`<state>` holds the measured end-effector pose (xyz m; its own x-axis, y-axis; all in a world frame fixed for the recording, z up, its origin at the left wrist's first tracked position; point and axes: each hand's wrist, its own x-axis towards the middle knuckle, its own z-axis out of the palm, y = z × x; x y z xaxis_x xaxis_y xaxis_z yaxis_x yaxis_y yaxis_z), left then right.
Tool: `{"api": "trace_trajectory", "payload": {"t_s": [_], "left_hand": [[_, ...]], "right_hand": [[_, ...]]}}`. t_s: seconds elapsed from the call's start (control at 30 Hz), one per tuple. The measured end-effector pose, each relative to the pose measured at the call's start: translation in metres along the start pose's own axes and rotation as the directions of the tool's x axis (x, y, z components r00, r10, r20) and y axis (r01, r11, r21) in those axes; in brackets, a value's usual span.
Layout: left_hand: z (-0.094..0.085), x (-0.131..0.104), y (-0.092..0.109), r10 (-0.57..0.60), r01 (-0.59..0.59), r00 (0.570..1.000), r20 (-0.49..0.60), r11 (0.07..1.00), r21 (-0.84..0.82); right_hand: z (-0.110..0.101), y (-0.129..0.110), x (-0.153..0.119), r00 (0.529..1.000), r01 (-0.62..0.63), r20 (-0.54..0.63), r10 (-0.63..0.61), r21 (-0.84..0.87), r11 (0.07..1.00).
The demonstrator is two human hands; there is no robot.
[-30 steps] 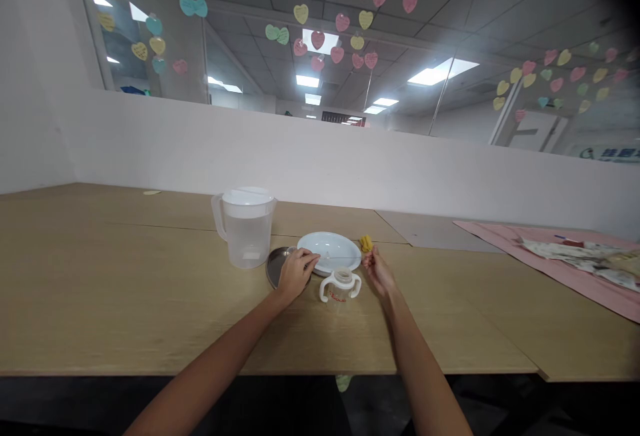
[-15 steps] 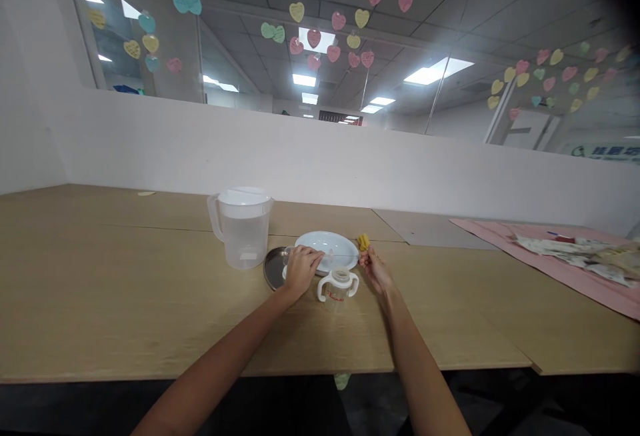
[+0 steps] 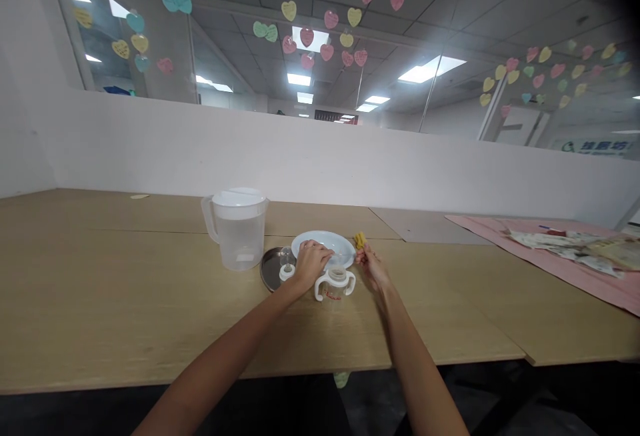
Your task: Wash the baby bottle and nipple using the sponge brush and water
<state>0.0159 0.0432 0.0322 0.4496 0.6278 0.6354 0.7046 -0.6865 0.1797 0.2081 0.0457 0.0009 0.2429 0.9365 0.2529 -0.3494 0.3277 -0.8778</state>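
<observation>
My left hand (image 3: 311, 264) lies on the near rim of a white plate (image 3: 334, 244), fingers bent, with nothing visible in it. Just left of it a small clear teat with a white ring (image 3: 287, 269) stands on a round metal dish (image 3: 267, 271). A clear baby cup with two white handles (image 3: 335, 284) stands open-topped between my hands. My right hand (image 3: 373, 271) is right of the cup, its fingertips pinched on the lower end of a small yellow item (image 3: 360, 241) beside the plate.
A lidded translucent jug of water (image 3: 235, 228) stands left of the dish. A pink cloth with papers (image 3: 560, 256) covers the table's far right. A low white partition (image 3: 320, 163) runs behind the wooden table (image 3: 125, 303).
My left hand has slid right from over the metal dish onto the plate, uncovering the teat. My right hand has barely moved. The view has drifted slightly.
</observation>
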Motion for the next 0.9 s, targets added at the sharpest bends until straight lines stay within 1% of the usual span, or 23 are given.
{"api": "trace_trajectory", "payload": {"t_s": [0.1, 0.2, 0.27, 0.37, 0.5, 0.67, 0.77, 0.9], "left_hand": [[-0.002, 0.009, 0.005, 0.046, -0.046, 0.999, 0.029, 0.999, 0.014], [-0.006, 0.017, 0.008, 0.104, -0.104, 0.992, 0.072, 0.995, -0.001], [-0.006, 0.021, 0.009, 0.125, -0.121, 0.987, 0.099, 0.992, -0.041], [-0.003, 0.023, 0.009, 0.107, -0.098, 0.99, 0.088, 0.991, -0.096], [0.003, 0.023, 0.007, 0.059, -0.052, 0.997, 0.057, 0.991, -0.126], [0.003, 0.025, 0.008, 0.029, -0.023, 0.999, 0.037, 0.987, -0.162], [0.001, 0.029, 0.007, 0.034, -0.026, 0.999, 0.041, 0.985, -0.169], [-0.001, 0.03, 0.006, 0.055, -0.045, 0.997, 0.054, 0.984, -0.171]], "right_hand": [[0.001, 0.001, 0.001, 0.999, -0.001, 0.042, 0.002, -0.007, 1.0], [0.001, 0.002, 0.002, 0.999, 0.026, 0.047, -0.025, -0.022, 0.999], [0.001, 0.003, 0.003, 0.998, 0.044, 0.044, -0.042, -0.037, 0.998], [0.002, 0.005, 0.004, 0.998, 0.054, 0.038, -0.053, -0.049, 0.997], [0.003, 0.008, 0.005, 0.997, 0.079, 0.028, -0.077, -0.081, 0.994], [0.003, 0.007, 0.005, 0.996, 0.091, 0.008, -0.091, -0.22, 0.971], [0.004, 0.003, 0.002, 0.999, 0.054, 0.01, -0.053, -0.265, 0.963], [0.007, -0.001, -0.003, 0.998, -0.02, 0.054, 0.034, -0.231, 0.973]]}}
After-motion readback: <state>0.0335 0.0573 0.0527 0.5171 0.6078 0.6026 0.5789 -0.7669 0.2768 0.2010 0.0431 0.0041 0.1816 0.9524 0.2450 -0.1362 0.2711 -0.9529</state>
